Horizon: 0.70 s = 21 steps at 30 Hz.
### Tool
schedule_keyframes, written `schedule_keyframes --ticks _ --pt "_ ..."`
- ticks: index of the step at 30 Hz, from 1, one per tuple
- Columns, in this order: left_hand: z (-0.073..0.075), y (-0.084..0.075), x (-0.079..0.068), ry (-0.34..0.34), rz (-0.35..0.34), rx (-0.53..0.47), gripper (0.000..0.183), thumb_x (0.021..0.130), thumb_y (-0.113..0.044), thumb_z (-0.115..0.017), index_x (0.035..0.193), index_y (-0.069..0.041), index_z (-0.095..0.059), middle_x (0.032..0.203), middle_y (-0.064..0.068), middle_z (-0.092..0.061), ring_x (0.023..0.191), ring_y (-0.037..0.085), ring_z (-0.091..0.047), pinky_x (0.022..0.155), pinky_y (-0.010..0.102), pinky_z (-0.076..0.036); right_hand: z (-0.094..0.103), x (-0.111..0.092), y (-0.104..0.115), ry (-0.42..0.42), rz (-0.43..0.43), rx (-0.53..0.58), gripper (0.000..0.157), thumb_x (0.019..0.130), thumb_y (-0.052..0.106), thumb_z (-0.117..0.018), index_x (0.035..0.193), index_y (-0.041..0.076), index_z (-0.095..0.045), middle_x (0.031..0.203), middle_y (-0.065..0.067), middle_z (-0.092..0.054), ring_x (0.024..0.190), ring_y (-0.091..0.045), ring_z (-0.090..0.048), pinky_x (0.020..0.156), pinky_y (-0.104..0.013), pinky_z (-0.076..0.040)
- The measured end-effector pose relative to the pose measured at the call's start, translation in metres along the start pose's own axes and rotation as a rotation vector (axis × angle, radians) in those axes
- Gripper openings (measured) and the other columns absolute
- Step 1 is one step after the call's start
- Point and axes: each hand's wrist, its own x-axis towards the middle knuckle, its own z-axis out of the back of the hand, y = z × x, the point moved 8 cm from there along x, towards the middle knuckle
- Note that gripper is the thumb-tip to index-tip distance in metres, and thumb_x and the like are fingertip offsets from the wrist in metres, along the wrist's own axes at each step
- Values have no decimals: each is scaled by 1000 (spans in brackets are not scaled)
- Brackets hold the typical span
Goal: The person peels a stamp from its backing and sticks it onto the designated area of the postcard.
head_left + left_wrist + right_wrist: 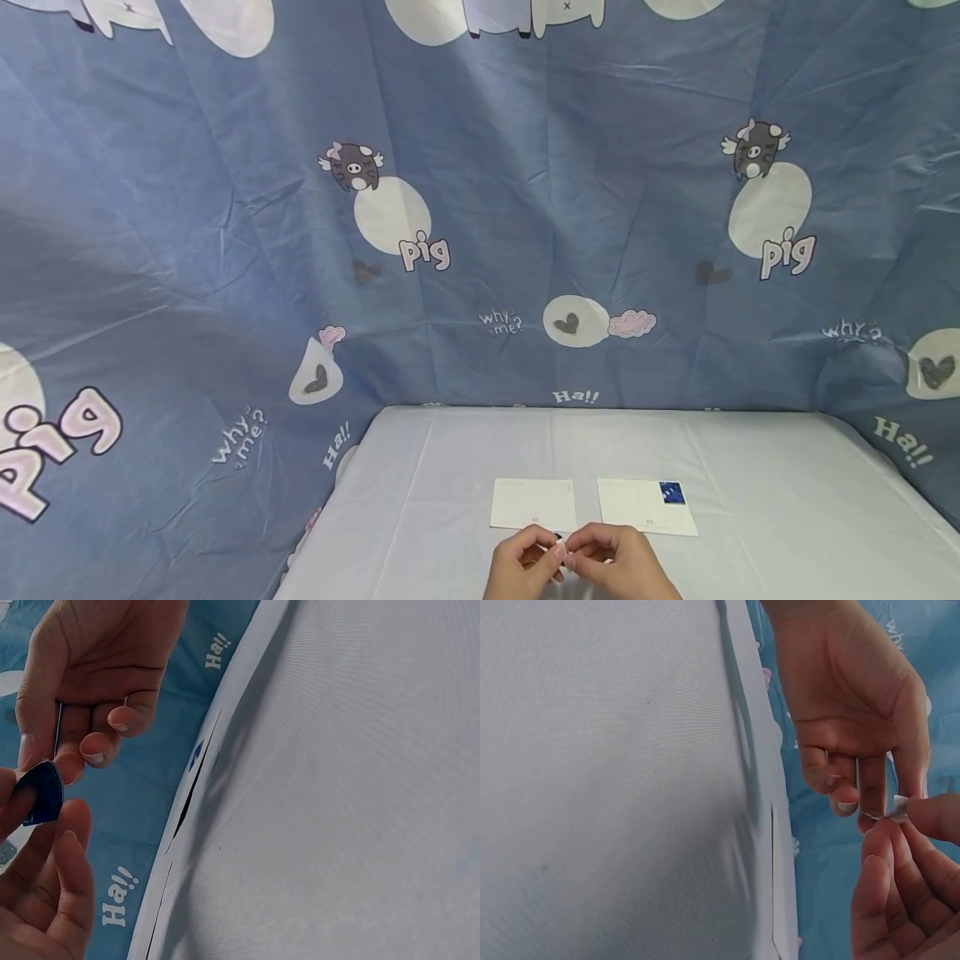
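Right card [633, 507]: on tabletop [450, 467], lower right of head view; corner stamp [672, 492] in place, seemingly done.
Left card [532, 503]: lower centre; no stamp visible, seemingly undone.
Held stamp [51, 792]: bottom centre of head view, bent, off both cards; backing, cannot tell.
Left hand [517, 564]: pinching held stamp.
Right hand [619, 560]: pinching it too, fingertips close beside the left's.

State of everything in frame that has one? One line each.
Left hand: fingers curled, pinching the loose stamp.
Right hand: fingers curled, pinching the same stamp.
Loose stamp: bent, held by both hands.
Left card: lying flat, no stamp.
Right card: lying flat, second stamp in its upper right corner.
Backdrop: hung up, creased.
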Motion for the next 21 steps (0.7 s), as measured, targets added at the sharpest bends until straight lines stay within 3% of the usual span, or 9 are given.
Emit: schedule_keyframes --ticks 21 --pt "0 1 0 -13 4 32 13 94 -18 -71 91 -5 -69 83 -3 -67 63 11 -66 58 23 -52 1 0 -3 9 -12 -5 12 89 22 -75 93 10 -75 83 3 -71 74 -11 -65 66 -26 -53"
